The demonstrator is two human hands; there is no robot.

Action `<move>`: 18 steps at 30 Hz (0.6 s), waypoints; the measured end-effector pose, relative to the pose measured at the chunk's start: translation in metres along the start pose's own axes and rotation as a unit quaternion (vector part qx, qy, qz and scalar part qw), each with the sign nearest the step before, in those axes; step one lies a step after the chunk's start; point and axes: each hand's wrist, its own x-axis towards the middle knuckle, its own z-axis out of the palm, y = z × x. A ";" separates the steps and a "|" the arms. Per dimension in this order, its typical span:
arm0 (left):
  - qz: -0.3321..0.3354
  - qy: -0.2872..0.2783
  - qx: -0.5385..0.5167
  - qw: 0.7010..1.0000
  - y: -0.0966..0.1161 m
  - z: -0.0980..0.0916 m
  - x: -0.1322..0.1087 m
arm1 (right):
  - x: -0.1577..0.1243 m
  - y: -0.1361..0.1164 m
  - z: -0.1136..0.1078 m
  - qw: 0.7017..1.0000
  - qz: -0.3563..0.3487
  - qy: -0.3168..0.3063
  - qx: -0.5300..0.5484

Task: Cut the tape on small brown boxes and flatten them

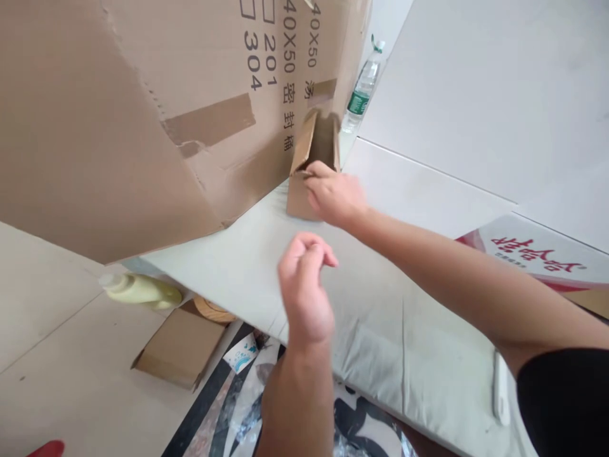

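A small open cardboard box (299, 198) stands on a pale cloth-covered surface (380, 355), against a large carton. My right hand (333, 193) reaches in from the right, its fingers closed on the near top edge of the small box, where a flap edge shows by the fingertips. Part of the box's near side is hidden behind that hand. My left hand (307, 285) hovers nearer to me, apart from the box, with fingers curled in and thumb against them. Nothing shows in its grasp.
The large printed carton (209, 127) fills the upper left. A water bottle (362, 89) stands behind the small box by the white wall. Below left are a pale yellow bottle (143, 291) and another cardboard box (178, 346). A white object (500, 387) lies at right.
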 end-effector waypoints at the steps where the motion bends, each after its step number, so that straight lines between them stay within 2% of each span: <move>1: 0.066 0.020 0.017 0.997 0.007 -0.002 -0.003 | -0.025 0.003 -0.002 1.000 -0.003 0.018 -0.003; 3: 0.160 0.066 0.036 0.984 0.015 -0.003 -0.006 | -0.078 0.015 -0.009 0.999 0.010 0.052 -0.014; 6: 0.196 0.097 0.088 0.972 0.010 -0.002 -0.005 | -0.169 0.046 -0.024 0.993 0.012 0.114 -0.016; 9: 0.145 0.074 0.173 0.971 -0.009 0.005 -0.003 | -0.269 0.069 -0.039 0.985 0.025 0.172 0.007; 12: 0.046 -0.013 0.216 0.975 -0.031 0.021 -0.008 | -0.355 0.071 -0.041 0.975 0.091 0.201 0.024; 13: 0.012 -0.058 0.221 0.973 -0.038 0.029 -0.012 | -0.375 0.067 -0.038 0.972 0.093 0.214 0.034; 15: -0.038 -0.151 0.219 0.963 -0.052 0.046 -0.021 | -0.397 0.057 -0.033 0.961 0.055 0.266 0.054; 17: -0.062 -0.218 0.205 0.952 -0.066 0.063 -0.032 | -0.399 0.049 -0.031 0.946 0.012 0.318 0.068; 18: -0.067 -0.236 0.200 0.949 -0.072 0.070 -0.036 | -0.396 0.046 -0.032 0.941 0.013 0.330 0.075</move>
